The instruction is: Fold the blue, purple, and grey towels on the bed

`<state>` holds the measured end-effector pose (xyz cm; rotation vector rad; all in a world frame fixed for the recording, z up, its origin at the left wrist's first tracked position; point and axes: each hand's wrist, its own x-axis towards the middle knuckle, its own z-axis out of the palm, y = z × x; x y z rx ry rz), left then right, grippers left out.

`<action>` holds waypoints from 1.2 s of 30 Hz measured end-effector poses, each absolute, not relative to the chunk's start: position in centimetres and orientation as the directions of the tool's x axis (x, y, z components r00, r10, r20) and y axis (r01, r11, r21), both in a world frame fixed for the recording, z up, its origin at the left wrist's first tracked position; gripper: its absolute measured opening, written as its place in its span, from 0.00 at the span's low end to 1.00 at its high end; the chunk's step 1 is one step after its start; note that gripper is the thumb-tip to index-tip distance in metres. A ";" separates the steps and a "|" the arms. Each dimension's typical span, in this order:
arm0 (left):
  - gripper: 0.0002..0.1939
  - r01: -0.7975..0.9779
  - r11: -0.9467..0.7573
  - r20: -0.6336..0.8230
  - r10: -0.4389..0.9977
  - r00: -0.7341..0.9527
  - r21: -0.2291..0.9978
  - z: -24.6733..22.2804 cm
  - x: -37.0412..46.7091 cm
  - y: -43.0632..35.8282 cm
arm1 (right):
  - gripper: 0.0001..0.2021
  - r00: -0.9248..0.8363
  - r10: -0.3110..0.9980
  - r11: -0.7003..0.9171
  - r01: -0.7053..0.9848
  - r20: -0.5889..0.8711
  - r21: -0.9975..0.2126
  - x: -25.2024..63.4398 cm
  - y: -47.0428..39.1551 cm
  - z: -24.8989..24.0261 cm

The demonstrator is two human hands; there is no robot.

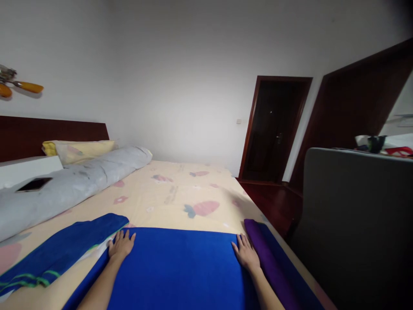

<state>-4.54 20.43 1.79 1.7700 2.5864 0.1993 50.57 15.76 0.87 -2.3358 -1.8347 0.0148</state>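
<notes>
A bright blue cloth point(180, 269) lies spread flat on the bed, its far edge nearly straight. My left hand point(121, 244) rests on its far left corner, palm down with fingers spread. At the far right corner, my right hand point(245, 252) lies on the cloth with its fingers apart. Beside my right hand is a purple folded cloth point(271, 262), with a dark blue cloth point(290, 267) along its right side. Left of my left hand lies a darker blue cloth with green trim point(67, 245), loosely folded.
The bed point(174, 185) has a patterned cream sheet. A long grey roll point(97, 172) with a phone point(35, 184) on it and a yellow pillow point(87, 150) lie at the left. On the right stand a grey panel point(351, 215) and a door point(274, 129).
</notes>
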 end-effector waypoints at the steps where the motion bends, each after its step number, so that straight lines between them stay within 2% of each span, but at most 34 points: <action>1: 0.31 0.938 0.335 0.082 0.936 -0.342 0.095 2.0 -3.8 20.5 | 0.32 0.239 0.964 -0.224 0.966 0.118 -0.133 50.1 15.7 1.1; 4: 0.30 0.984 0.161 0.118 0.979 -0.169 0.072 2.1 0.2 19.8 | 0.28 0.154 0.975 -0.134 0.982 0.161 -0.131 47.1 15.8 1.9; 9: 0.29 0.960 -0.264 0.092 0.962 0.256 0.095 0.5 11.1 18.4 | 0.26 -0.169 0.971 0.201 0.961 0.169 -0.192 37.0 15.8 1.8; 13: 0.28 0.923 -0.364 0.073 0.931 0.357 0.125 -0.1 16.3 18.8 | 0.26 -0.292 0.944 0.322 0.917 0.155 -0.235 31.3 16.1 1.1; 18: 0.28 0.959 -0.253 0.082 0.966 0.243 0.132 0.3 13.1 20.3 | 0.28 -0.190 0.975 0.215 0.944 0.119 -0.250 34.1 17.2 1.0; 24: 0.29 0.991 0.001 0.056 0.998 -0.009 0.133 0.6 3.9 21.4 | 0.30 0.012 0.998 0.000 0.979 0.058 -0.205 43.2 17.3 1.0; 30: 0.31 0.955 0.262 0.063 0.960 -0.273 0.139 0.5 -3.6 21.5 | 0.31 0.166 0.986 -0.159 0.977 0.034 -0.142 49.1 16.7 0.6; 36: 0.34 0.926 0.363 0.063 0.927 -0.370 0.105 0.5 -7.2 21.4 | 0.33 0.243 0.970 -0.239 0.963 0.021 -0.127 50.4 17.5 0.0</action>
